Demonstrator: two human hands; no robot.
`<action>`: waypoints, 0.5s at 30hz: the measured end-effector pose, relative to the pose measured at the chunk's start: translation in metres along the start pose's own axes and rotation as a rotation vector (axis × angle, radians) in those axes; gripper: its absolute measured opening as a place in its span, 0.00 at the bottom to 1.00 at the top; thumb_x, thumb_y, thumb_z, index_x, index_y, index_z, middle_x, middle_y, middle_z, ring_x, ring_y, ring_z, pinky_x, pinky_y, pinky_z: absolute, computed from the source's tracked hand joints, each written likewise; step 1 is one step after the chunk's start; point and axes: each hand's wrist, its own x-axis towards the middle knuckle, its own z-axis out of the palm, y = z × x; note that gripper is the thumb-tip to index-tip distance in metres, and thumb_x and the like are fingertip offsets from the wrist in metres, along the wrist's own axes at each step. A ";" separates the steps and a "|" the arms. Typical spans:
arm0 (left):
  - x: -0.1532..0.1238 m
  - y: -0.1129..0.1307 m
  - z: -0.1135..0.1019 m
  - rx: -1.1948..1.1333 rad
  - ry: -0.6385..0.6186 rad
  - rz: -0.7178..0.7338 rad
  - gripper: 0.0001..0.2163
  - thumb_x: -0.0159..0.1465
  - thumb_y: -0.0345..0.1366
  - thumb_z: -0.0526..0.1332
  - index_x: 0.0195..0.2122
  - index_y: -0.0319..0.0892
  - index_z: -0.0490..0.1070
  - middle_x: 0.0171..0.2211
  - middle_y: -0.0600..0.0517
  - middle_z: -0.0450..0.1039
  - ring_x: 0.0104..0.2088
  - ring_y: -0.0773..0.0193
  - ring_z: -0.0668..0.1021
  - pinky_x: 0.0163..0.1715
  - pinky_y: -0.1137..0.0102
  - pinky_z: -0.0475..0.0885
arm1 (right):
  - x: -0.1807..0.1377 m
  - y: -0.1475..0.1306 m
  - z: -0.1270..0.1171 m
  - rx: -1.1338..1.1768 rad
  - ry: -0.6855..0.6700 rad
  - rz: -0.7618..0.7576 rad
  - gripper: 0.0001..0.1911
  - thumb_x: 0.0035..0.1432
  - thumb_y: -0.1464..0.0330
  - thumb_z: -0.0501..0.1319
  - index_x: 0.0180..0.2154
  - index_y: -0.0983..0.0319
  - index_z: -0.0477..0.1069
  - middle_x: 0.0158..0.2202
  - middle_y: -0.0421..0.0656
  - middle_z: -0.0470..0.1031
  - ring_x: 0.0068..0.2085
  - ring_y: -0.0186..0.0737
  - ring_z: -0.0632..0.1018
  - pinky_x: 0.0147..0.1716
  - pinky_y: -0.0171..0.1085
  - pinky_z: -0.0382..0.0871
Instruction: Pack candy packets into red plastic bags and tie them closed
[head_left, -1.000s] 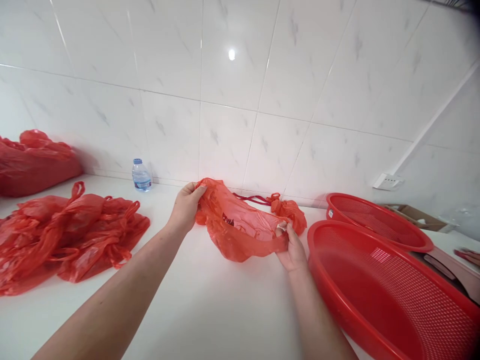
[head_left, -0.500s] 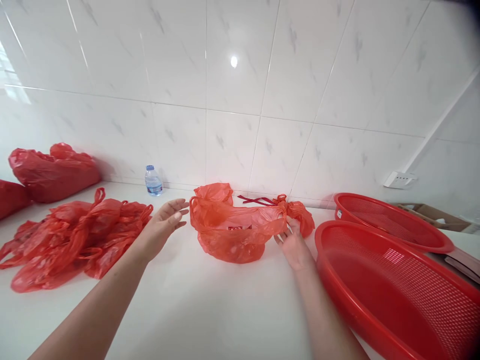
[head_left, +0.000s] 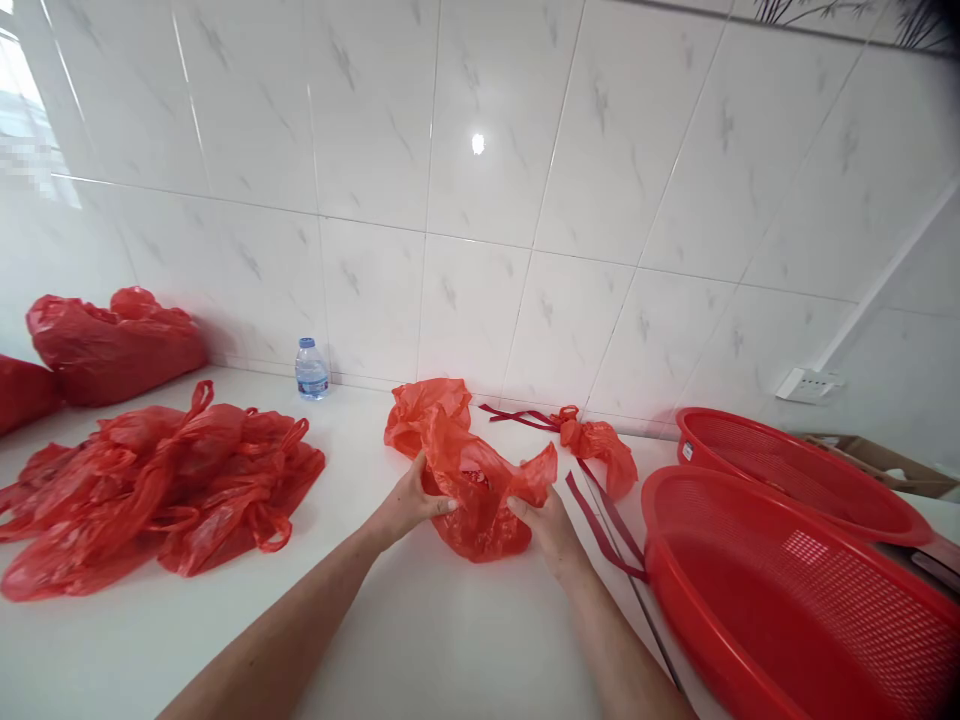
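Observation:
A thin red plastic bag point(head_left: 480, 520) stands on the white table between my two hands, its mouth gathered inward. My left hand point(head_left: 416, 500) grips the bag's left side, thumb on the near face. On the right side my right hand point(head_left: 541, 515) pinches the bag's edge, its fingers partly hidden behind the plastic. Dark red items show faintly inside the bag; I cannot make out what they are. Just behind it lies another crumpled red bag point(head_left: 409, 415). A knotted red bag point(head_left: 600, 450) and dark red ribbons point(head_left: 607, 530) lie to the right.
Several filled red bags point(head_left: 172, 470) are heaped at the left, with a larger red bag point(head_left: 120, 350) behind. A water bottle point(head_left: 311, 370) stands by the tiled wall. Two red plastic baskets point(head_left: 750, 620) occupy the right, near a wall socket point(head_left: 810, 385) and a cardboard box point(head_left: 885, 462).
My left hand has come in from the left and taken hold of the bag. The bag's wide mouth has been drawn narrower between both hands. The ribbons beside my right arm now show.

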 end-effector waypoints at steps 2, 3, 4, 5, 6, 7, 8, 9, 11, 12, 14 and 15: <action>0.003 -0.011 0.005 0.010 0.052 -0.058 0.22 0.47 0.37 0.71 0.44 0.42 0.70 0.41 0.43 0.77 0.38 0.51 0.79 0.37 0.62 0.74 | 0.001 0.004 -0.008 -0.042 0.027 0.046 0.23 0.44 0.59 0.70 0.43 0.60 0.75 0.43 0.46 0.78 0.48 0.50 0.75 0.51 0.49 0.65; 0.003 -0.017 0.006 -0.009 0.070 -0.099 0.18 0.49 0.39 0.70 0.40 0.41 0.72 0.38 0.44 0.78 0.36 0.52 0.80 0.37 0.62 0.74 | 0.001 0.005 -0.012 -0.046 0.033 0.049 0.19 0.46 0.58 0.69 0.39 0.60 0.76 0.41 0.46 0.78 0.47 0.49 0.75 0.51 0.48 0.65; 0.002 -0.021 0.005 -0.050 0.086 -0.139 0.15 0.51 0.41 0.68 0.38 0.40 0.72 0.37 0.44 0.78 0.36 0.52 0.80 0.37 0.61 0.74 | 0.001 0.005 -0.016 -0.038 0.037 0.044 0.17 0.47 0.58 0.68 0.37 0.60 0.77 0.40 0.46 0.78 0.47 0.49 0.75 0.50 0.47 0.65; 0.001 -0.025 0.005 -0.108 0.106 -0.171 0.14 0.52 0.42 0.67 0.36 0.40 0.73 0.36 0.44 0.78 0.36 0.52 0.80 0.38 0.61 0.74 | 0.001 0.004 -0.020 -0.024 0.045 0.038 0.16 0.48 0.58 0.67 0.37 0.59 0.77 0.40 0.45 0.78 0.47 0.48 0.75 0.50 0.47 0.66; -0.001 -0.028 0.004 -0.174 0.125 -0.195 0.13 0.54 0.42 0.66 0.36 0.40 0.73 0.37 0.44 0.78 0.37 0.52 0.80 0.39 0.61 0.74 | 0.001 0.002 -0.022 -0.013 0.058 0.029 0.16 0.49 0.57 0.67 0.38 0.58 0.77 0.42 0.44 0.78 0.48 0.48 0.75 0.50 0.46 0.66; -0.002 -0.031 0.002 -0.238 0.145 -0.208 0.13 0.55 0.42 0.66 0.37 0.40 0.73 0.38 0.44 0.78 0.38 0.53 0.80 0.40 0.61 0.74 | 0.000 0.000 -0.023 -0.015 0.078 0.014 0.16 0.50 0.57 0.66 0.40 0.57 0.76 0.44 0.44 0.77 0.50 0.47 0.74 0.51 0.46 0.65; -0.004 -0.033 0.001 -0.293 0.168 -0.213 0.13 0.55 0.42 0.65 0.38 0.40 0.73 0.40 0.44 0.78 0.39 0.53 0.79 0.40 0.62 0.74 | 0.000 -0.003 -0.023 -0.032 0.108 -0.007 0.17 0.50 0.56 0.65 0.41 0.56 0.76 0.47 0.43 0.76 0.53 0.47 0.72 0.52 0.45 0.64; -0.004 -0.034 0.000 -0.337 0.194 -0.214 0.13 0.55 0.41 0.65 0.38 0.40 0.73 0.40 0.44 0.77 0.39 0.53 0.79 0.40 0.62 0.74 | 0.000 -0.005 -0.022 -0.047 0.142 -0.026 0.18 0.51 0.56 0.65 0.43 0.55 0.75 0.50 0.43 0.74 0.55 0.46 0.69 0.54 0.44 0.62; -0.003 -0.037 -0.002 -0.403 0.243 -0.209 0.13 0.55 0.39 0.65 0.39 0.40 0.72 0.41 0.44 0.77 0.40 0.53 0.79 0.40 0.62 0.74 | 0.002 -0.009 -0.019 -0.017 0.187 -0.028 0.20 0.52 0.54 0.63 0.46 0.54 0.74 0.54 0.42 0.70 0.58 0.45 0.66 0.55 0.44 0.61; -0.002 -0.038 -0.003 -0.434 0.269 -0.212 0.13 0.55 0.38 0.65 0.40 0.40 0.72 0.41 0.43 0.77 0.40 0.53 0.79 0.40 0.62 0.74 | 0.004 -0.011 -0.016 0.037 0.193 -0.015 0.21 0.53 0.54 0.62 0.47 0.54 0.73 0.55 0.42 0.69 0.58 0.45 0.67 0.54 0.44 0.62; 0.000 -0.039 -0.005 -0.492 0.318 -0.245 0.13 0.55 0.38 0.64 0.40 0.39 0.72 0.40 0.43 0.77 0.41 0.52 0.79 0.40 0.62 0.75 | 0.011 -0.015 -0.011 0.180 0.173 0.012 0.23 0.54 0.52 0.60 0.50 0.53 0.71 0.55 0.43 0.70 0.54 0.47 0.70 0.50 0.46 0.67; 0.001 -0.039 -0.005 -0.515 0.325 -0.265 0.13 0.56 0.39 0.64 0.40 0.40 0.72 0.40 0.43 0.77 0.41 0.52 0.79 0.40 0.61 0.75 | 0.015 -0.017 -0.008 0.239 0.157 0.022 0.24 0.55 0.51 0.59 0.51 0.53 0.70 0.54 0.44 0.71 0.52 0.47 0.72 0.47 0.46 0.68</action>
